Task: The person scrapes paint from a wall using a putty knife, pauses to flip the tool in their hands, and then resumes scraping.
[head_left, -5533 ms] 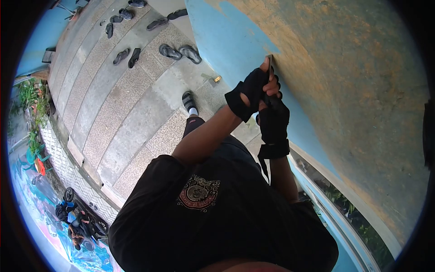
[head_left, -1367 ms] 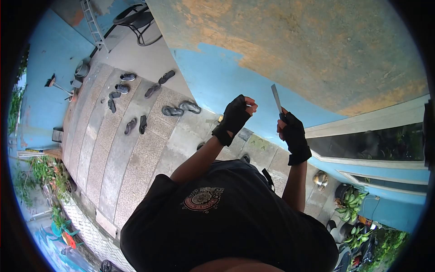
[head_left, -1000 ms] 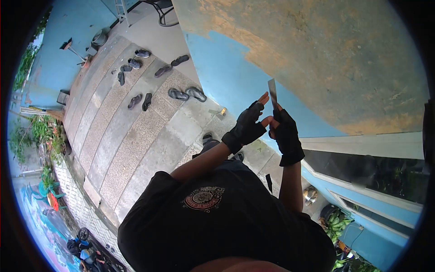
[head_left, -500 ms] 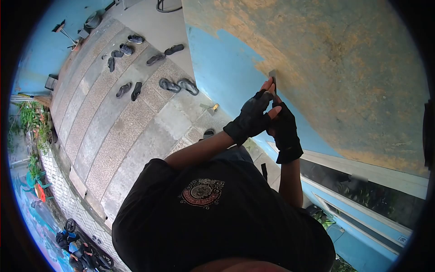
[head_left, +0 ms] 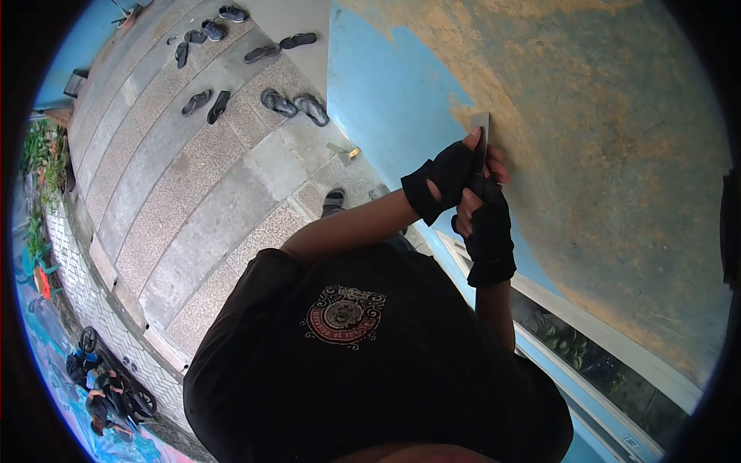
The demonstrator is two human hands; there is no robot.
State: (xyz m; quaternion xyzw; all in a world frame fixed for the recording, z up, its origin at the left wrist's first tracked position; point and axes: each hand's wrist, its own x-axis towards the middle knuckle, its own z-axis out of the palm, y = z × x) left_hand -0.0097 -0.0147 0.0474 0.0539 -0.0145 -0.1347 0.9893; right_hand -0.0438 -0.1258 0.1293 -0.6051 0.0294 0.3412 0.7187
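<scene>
A flat metal scraper [head_left: 480, 123] stands upright, its broad blade close to the wall's peeled patch. My left hand [head_left: 444, 181], in a black fingerless glove, pinches the lower blade, with the thumb in front and the other fingertips behind at the right. Below it my right hand [head_left: 488, 235], gloved the same way, is closed around the scraper's handle, which is mostly hidden by the fingers. Behind both hands is the wall, with blue paint [head_left: 378, 85] on the left and a rough brown-grey surface [head_left: 602, 147] on the right.
Several sandals and shoes [head_left: 311, 109] lie on the tiled floor [head_left: 201, 208]. A small yellow-ended tool [head_left: 353, 153] lies near the wall's foot. A louvred window [head_left: 563, 339] is at lower right. A person sits by a motorcycle [head_left: 143, 400] at lower left.
The scraper has turned so its blade face shows broadly. My left hand has shifted from stretched fingers along it to a thumb-and-finger hold. The camera view has also shifted.
</scene>
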